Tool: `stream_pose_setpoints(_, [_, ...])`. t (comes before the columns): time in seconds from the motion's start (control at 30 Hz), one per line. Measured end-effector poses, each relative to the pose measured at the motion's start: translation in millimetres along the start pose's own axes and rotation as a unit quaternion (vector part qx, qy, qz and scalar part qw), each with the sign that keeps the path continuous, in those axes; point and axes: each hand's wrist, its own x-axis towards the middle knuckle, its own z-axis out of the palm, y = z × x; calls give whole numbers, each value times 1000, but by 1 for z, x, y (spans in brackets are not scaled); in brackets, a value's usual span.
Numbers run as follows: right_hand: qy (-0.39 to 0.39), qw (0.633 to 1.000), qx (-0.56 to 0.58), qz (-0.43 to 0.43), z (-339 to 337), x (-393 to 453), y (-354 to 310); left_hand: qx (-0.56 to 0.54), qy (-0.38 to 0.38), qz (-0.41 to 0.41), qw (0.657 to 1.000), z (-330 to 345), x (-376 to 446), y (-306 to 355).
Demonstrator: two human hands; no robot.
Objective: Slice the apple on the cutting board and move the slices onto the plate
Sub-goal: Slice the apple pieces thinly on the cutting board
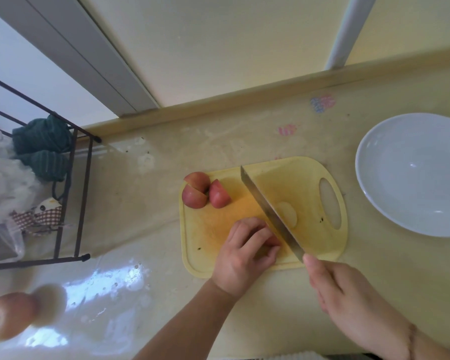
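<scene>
A yellow cutting board (304, 183) lies on the counter. Three red apple pieces (202, 193) sit at its far left corner. My left hand (244, 253) curls over another apple piece near the board's front edge; only a sliver of red shows under the fingers. My right hand (348, 297) grips the handle of a long knife (268, 209), whose blade slants across the board right beside my left fingers. A pale cut slice (287, 213) lies flat just right of the blade. The white plate (374, 183) stands to the right of the board and holds nothing.
A dark wire rack (81, 193) with green cloths and plastic bags stands at the left. A blurred whole apple (5, 315) lies at the near left. A raised ledge (218, 105) and wall bound the far side of the counter.
</scene>
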Motion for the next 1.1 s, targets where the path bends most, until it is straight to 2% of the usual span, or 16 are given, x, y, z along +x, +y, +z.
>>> stream_pose_setpoints(0.2, [4, 999, -33, 15, 1, -23, -13, 2, 11, 1, 1000, 2, 0, -2])
stream_pose_setpoints(0.63, [-11, 999, -27, 29, 3, -23, -14, -12, 5, 2, 1000, 1, 1, -2])
stream_pose_setpoints(1.1, [7, 999, -25, 33, 8, -18, -12, -24, 4, -1, 1000, 3, 0, -6])
